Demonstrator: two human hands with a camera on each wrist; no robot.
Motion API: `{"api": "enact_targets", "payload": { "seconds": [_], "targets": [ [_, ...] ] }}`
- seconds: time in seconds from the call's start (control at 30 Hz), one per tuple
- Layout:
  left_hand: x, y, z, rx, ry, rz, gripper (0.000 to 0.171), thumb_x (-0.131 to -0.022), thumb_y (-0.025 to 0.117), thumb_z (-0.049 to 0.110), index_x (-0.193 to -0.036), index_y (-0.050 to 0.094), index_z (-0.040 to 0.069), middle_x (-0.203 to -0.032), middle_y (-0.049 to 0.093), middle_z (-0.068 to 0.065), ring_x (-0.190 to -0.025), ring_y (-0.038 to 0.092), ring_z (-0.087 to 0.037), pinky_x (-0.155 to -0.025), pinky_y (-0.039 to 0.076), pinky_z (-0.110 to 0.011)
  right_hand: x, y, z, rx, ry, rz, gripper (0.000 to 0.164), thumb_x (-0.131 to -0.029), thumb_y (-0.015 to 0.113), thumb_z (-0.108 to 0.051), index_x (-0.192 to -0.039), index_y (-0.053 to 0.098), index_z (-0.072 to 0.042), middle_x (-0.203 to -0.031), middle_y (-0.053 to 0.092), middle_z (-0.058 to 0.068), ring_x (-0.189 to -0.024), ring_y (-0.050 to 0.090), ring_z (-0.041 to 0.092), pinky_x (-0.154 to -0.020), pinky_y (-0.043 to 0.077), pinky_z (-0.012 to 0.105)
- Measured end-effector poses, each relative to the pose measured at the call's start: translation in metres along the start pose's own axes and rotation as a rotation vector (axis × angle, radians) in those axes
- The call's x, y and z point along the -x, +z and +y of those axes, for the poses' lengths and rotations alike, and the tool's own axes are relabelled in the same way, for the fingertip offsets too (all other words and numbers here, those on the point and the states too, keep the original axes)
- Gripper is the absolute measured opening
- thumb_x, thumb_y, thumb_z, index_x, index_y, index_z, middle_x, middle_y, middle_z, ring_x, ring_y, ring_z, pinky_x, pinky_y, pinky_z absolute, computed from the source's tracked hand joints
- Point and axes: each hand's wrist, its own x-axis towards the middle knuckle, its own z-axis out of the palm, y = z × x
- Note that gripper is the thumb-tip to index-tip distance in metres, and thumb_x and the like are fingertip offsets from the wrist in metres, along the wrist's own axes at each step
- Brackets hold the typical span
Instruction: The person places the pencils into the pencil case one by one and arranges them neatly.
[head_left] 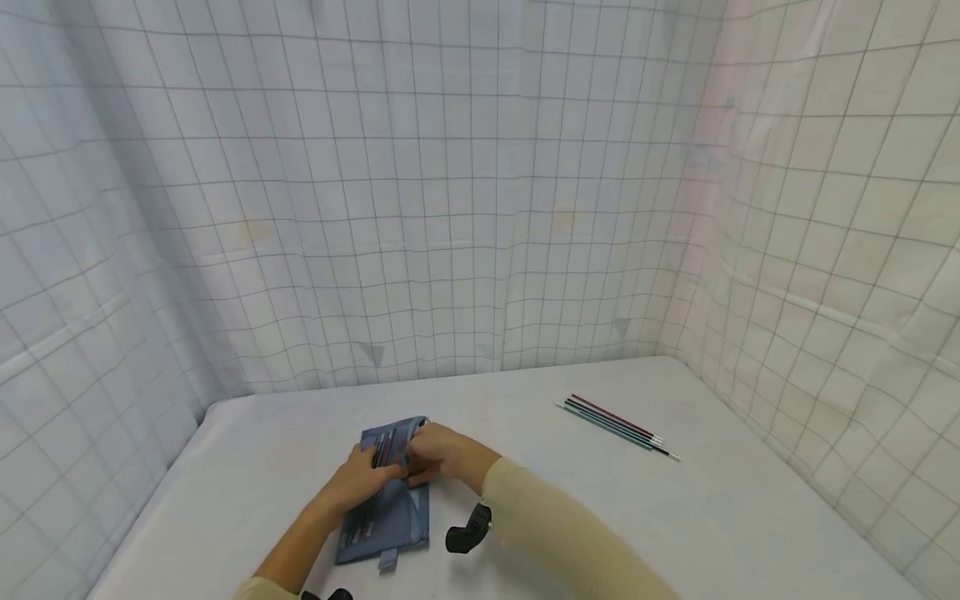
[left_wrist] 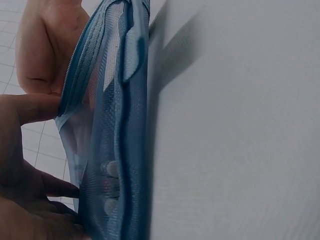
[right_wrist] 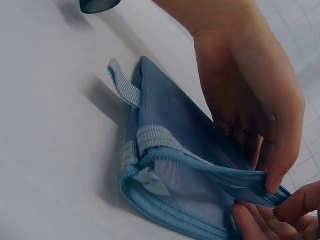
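A blue mesh zip pouch point(head_left: 393, 508) lies on the table with its zip side gaping toward the right. Slim dark and reddish sticks show through its mesh. My left hand point(head_left: 358, 482) lies across the pouch and holds its upper layer, the thumb at the zip edge; in the right wrist view that thumb point(right_wrist: 277, 172) presses the edge. At the opening, my right hand point(head_left: 442, 454) pinches the pouch's edge, with fingers point(right_wrist: 252, 220) partly inside. The far ends of those fingers are hidden by the pouch.
Several thin sticks point(head_left: 615, 423), red, dark and teal with pale tips, lie side by side farther right on the white table point(head_left: 517, 400). Grid-patterned cloth point(head_left: 420, 208) hangs behind the table and along its sides. A fabric tab point(head_left: 387, 559) sticks out from the pouch's near end.
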Motion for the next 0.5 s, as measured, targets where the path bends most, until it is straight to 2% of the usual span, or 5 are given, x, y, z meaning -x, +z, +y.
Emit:
{"api": "enact_targets", "payload": {
  "seconds": [0.13, 0.23, 0.33, 0.43, 0.5],
  "targets": [
    [0.001, 0.000, 0.001, -0.017, 0.008, 0.005, 0.099, -0.091, 0.068, 0.046, -0.151, 0.025, -0.021, -0.156, 0.012, -0.047, -0.138, 0.029, -0.063, -0.110, 0.032, -0.070, 0.002, -0.007, -0.001, -0.059, 0.027, -0.011, 0.026, -0.091, 0.055, 0.011, -0.073, 0.052, -0.008, -0.093, 0.066, 0.014, -0.081, 0.067, 0.025, -0.073, 0.061, 0.041],
    [0.002, 0.001, 0.002, -0.022, 0.004, 0.007, 0.100, -0.092, 0.068, 0.046, -0.151, 0.025, -0.022, -0.156, 0.011, -0.047, -0.139, 0.026, -0.064, -0.110, 0.030, -0.071, 0.004, -0.012, -0.001, -0.061, 0.032, -0.017, 0.020, -0.091, 0.058, 0.009, -0.077, 0.058, -0.004, -0.095, 0.065, 0.015, -0.080, 0.066, 0.024, -0.069, 0.059, 0.038],
    [0.003, 0.001, 0.002, -0.025, 0.002, 0.011, 0.100, -0.092, 0.068, 0.047, -0.150, 0.024, -0.022, -0.156, 0.012, -0.048, -0.139, 0.026, -0.064, -0.111, 0.029, -0.071, 0.005, -0.017, 0.000, -0.027, 0.018, -0.013, 0.007, -0.093, 0.061, 0.006, -0.094, 0.067, 0.003, -0.099, 0.069, 0.014, -0.083, 0.070, 0.024, -0.072, 0.061, 0.040],
    [0.004, 0.001, 0.002, -0.035, 0.001, 0.014, 0.101, -0.091, 0.068, 0.048, -0.150, 0.025, -0.022, -0.155, 0.011, -0.048, -0.140, 0.024, -0.065, -0.111, 0.028, -0.072, 0.008, -0.022, -0.001, 0.007, 0.004, -0.003, 0.023, -0.096, 0.062, 0.003, -0.117, 0.067, 0.005, -0.101, 0.072, 0.013, -0.088, 0.073, 0.025, -0.076, 0.062, 0.043],
    [0.004, 0.001, 0.002, -0.037, 0.000, 0.012, 0.102, -0.091, 0.069, 0.049, -0.150, 0.025, -0.022, -0.156, 0.010, -0.048, -0.140, 0.022, -0.065, -0.112, 0.026, -0.072, 0.010, -0.025, -0.002, 0.031, -0.002, 0.001, 0.030, -0.097, 0.063, 0.001, -0.126, 0.065, 0.005, -0.100, 0.073, 0.012, -0.088, 0.074, 0.025, -0.076, 0.062, 0.044]
  ]
}}
